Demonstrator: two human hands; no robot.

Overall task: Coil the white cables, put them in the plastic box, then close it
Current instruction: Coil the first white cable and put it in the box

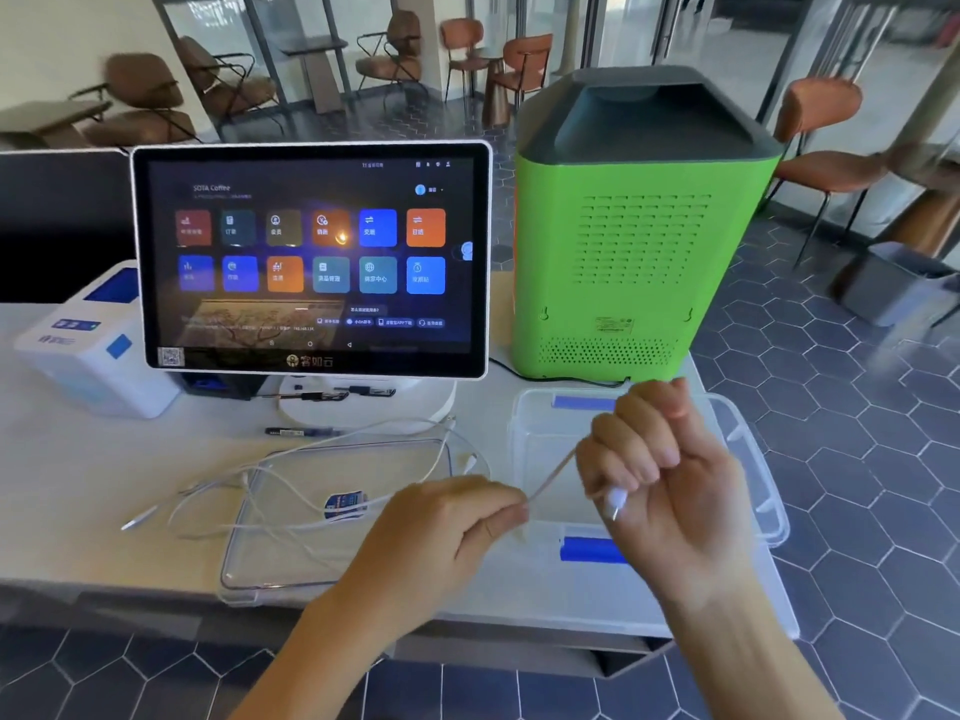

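The right hand (670,491) is curled round a white cable (553,472) near its plug, and the left hand (447,527) pinches the same strand taut above the open plastic box (753,459). Coiling seems barely begun. Next, wind loops; more cables (291,485), perhaps two, sprawl over the lid (337,511).

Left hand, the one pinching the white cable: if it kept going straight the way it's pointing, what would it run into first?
The left hand points right, along the taut white cable. It would probably meet the right hand first, above the open plastic box; depth is uncertain.
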